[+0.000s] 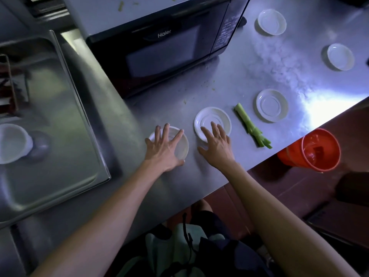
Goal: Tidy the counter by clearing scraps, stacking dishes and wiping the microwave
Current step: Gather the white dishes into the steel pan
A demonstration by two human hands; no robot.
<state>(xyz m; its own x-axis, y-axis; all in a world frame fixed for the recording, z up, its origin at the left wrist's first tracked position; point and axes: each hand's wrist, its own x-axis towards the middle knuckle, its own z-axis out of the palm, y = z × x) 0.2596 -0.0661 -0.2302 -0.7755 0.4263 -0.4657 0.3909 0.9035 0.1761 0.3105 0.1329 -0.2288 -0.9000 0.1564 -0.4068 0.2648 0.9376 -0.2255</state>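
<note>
Left hand (162, 149) spread wide, fingers straight, laid over a small white dish (182, 145) near the counter's front edge; nothing is gripped. Right hand (216, 144) likewise flat and open, fingertips on the near rim of a second dish (212, 118) just beside the first. A celery stalk (252, 127), the main scrap, lies to the right of this dish. Three more dishes sit apart on the steel counter (239, 80): one near the stalk (272, 105), two farther back (340, 59) (271, 22). The microwave (159, 43) stands behind, green bits on its top. An orange bucket (319, 149) sits below the counter edge. Step in hand, judged: stacking dishes. The next move calls for curling fingers under one rim and setting that dish upon the other.
</note>
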